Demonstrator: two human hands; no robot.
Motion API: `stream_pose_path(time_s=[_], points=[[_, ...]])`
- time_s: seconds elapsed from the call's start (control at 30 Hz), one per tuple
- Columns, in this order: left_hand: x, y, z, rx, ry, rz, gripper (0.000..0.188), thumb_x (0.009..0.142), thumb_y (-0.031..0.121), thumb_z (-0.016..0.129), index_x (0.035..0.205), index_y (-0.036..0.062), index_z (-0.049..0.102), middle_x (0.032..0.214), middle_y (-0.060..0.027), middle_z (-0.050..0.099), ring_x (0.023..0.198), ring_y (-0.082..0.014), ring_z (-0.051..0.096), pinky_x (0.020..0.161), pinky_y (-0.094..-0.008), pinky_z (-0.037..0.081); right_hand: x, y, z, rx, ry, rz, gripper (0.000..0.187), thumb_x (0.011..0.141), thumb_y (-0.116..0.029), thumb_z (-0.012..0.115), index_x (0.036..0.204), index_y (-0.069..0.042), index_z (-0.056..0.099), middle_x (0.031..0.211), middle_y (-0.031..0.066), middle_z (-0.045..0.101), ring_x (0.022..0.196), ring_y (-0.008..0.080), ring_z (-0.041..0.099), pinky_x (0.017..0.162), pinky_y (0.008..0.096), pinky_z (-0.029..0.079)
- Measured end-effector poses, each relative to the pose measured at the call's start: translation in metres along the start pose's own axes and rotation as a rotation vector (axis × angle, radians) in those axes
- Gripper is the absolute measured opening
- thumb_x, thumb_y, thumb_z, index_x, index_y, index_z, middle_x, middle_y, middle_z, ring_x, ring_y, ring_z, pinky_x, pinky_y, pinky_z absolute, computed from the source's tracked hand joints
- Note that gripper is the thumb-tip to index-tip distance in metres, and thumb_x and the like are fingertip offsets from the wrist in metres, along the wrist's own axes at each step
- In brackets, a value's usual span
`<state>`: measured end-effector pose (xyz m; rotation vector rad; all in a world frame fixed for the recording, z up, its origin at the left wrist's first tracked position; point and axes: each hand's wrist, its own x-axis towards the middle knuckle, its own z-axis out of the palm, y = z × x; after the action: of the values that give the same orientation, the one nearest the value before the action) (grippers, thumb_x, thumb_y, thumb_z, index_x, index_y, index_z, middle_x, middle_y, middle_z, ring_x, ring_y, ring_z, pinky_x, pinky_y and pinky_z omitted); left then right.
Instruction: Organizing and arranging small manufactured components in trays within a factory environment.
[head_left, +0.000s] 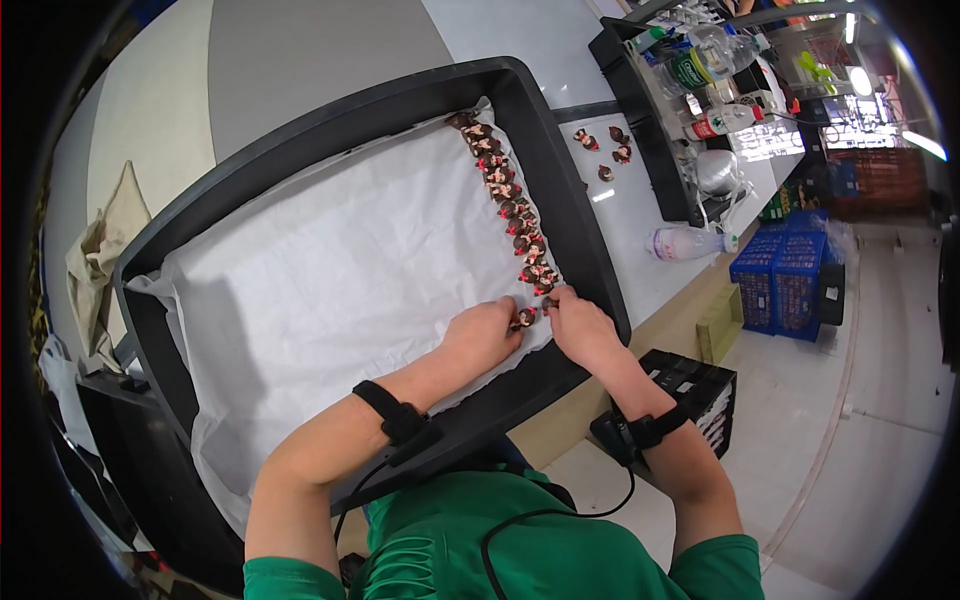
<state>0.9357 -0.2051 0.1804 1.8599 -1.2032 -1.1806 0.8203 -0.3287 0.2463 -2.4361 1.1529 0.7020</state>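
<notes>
A large black tray (370,97) lies in front of me, lined with a white sheet (330,250). Along its right side runs a row of small dark brown figurines (507,192) with beige and red parts. At the near end of that row, my left hand (484,335) pinches one small figurine (527,317) of the same colours. Just beside it, my right hand (583,328) has its fingers closed around a small dark figurine (548,303), mostly hidden by the fingertips. Both hands are low over the sheet, close to the tray's near right corner.
Several loose figurines (606,173) lie on the white table right of the tray. Beyond them stands a black bin (640,130) with plastic bottles (725,121). Another bottle (690,243) lies near the table edge. Blue crates (780,275) and a black crate (690,385) stand lower down, right.
</notes>
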Motion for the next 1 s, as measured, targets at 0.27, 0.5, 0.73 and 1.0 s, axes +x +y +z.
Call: stream_pose_path(time_s=[0.27,0.5,0.73,1.0], points=[[0.0,0.006,0.0,-0.004,-0.024,-0.001,0.026,0.081,0.021,0.065,0.097,0.0021,0.057,0.089,-0.0185,0.067,0.088,-0.0375,0.065,0.075,-0.0476,0.051,0.003,0.011,0.003,0.016,-0.017,-0.036,0.022,0.096,-0.017,0.045,0.115,-0.01,0.056,0.093,0.0195,0.068,0.092,0.0422,0.063,0.081,0.0515,0.049],[0.007,0.005,0.018,-0.032,0.01,0.04,0.028,0.081,0.022,0.068,0.101,0.0041,0.058,0.09,-0.0178,0.068,0.09,-0.0372,0.065,0.077,-0.0472,0.05,-0.009,0.002,-0.009,0.007,0.07,-0.09,0.021,0.097,-0.013,0.043,0.112,-0.007,0.056,0.088,0.0224,0.066,0.086,0.0417,0.064,0.077,0.0503,0.049],[0.022,0.013,0.032,-0.143,0.002,0.013,0.034,0.078,0.022,0.073,0.102,0.0039,0.057,0.089,-0.0179,0.068,0.09,-0.0375,0.064,0.077,-0.0458,0.051,-0.024,0.014,-0.018,0.136,0.075,-0.111,0.019,0.09,-0.003,0.044,0.109,0.001,0.047,0.091,0.0283,0.064,0.088,0.0466,0.061,0.077,0.055,0.046],[0.031,-0.016,0.034,-0.413,-0.151,0.0,0.022,0.08,0.007,0.071,0.096,0.0038,0.056,0.089,-0.007,0.066,0.081,-0.0145,0.062,0.074,-0.0307,0.05,-0.028,0.012,-0.02,0.009,-0.036,-0.156,0.016,0.088,-0.004,0.044,0.102,0.001,0.049,0.088,0.0266,0.064,0.085,0.0459,0.062,0.076,0.0548,0.046]])
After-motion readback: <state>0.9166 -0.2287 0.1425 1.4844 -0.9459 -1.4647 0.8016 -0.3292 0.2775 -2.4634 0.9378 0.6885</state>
